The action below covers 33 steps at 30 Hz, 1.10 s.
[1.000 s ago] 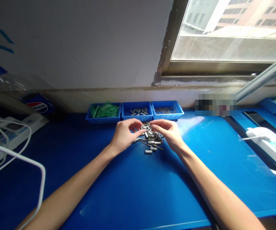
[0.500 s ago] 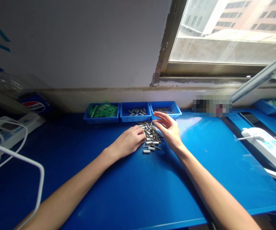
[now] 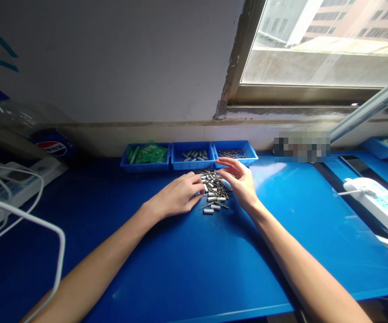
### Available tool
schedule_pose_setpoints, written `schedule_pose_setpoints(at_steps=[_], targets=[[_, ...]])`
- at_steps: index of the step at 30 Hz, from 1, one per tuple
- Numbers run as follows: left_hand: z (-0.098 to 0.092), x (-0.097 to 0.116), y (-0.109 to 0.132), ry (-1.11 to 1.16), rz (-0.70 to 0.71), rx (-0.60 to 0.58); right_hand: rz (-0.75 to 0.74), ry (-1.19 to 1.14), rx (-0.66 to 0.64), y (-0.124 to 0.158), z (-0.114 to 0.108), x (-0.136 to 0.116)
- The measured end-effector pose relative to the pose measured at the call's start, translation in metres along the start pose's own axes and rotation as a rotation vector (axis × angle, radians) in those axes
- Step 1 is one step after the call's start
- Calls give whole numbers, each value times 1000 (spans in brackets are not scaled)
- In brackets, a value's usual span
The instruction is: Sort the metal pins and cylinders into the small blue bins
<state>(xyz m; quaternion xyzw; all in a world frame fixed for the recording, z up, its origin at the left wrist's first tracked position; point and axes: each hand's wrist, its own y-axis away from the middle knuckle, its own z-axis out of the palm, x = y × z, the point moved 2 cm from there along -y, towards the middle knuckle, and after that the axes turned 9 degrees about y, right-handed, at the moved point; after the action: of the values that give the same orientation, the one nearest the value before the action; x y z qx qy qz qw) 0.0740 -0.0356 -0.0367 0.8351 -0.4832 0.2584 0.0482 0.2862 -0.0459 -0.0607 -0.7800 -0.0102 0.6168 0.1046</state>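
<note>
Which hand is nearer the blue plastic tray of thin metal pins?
Right. The right hand hovers just in front of the blue plastic tray of thin metal pins; the left hand rests farther left.

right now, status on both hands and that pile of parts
Left hand on the mat, fingertips in the pile of small metal parts. Right hand open beside it, nothing gripped. Three blue trays just behind.

We see a blue table (image 3: 187,269); on it, under our fingertips, lies a heap of small metal parts (image 3: 213,190); just beyond the fingers stand three blue trays (image 3: 189,164) in a row; far left of the fingers lie a power strip (image 3: 19,186) and a bottle (image 3: 28,128); far right, another power strip (image 3: 378,204).
</note>
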Motion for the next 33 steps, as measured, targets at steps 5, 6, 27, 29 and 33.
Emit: schedule_pose_setpoints(at_steps=[5, 6, 27, 29, 33], targets=[[-14, 1, 6, 89, -10, -119, -5, -19, -21, 0, 0, 0], [-15, 1, 7, 92, -28, -151, -7, -18, -24, 0, 1, -1], [-12, 3, 4, 149, -133, 20, 23, -41, -54, 1, 3, -1], [-15, 3, 1, 227, -111, 107, 35, -40, -70, 1, 3, -3], [-22, 3, -2, 372, -119, 342, 61, -31, -104, 3, 4, -5]])
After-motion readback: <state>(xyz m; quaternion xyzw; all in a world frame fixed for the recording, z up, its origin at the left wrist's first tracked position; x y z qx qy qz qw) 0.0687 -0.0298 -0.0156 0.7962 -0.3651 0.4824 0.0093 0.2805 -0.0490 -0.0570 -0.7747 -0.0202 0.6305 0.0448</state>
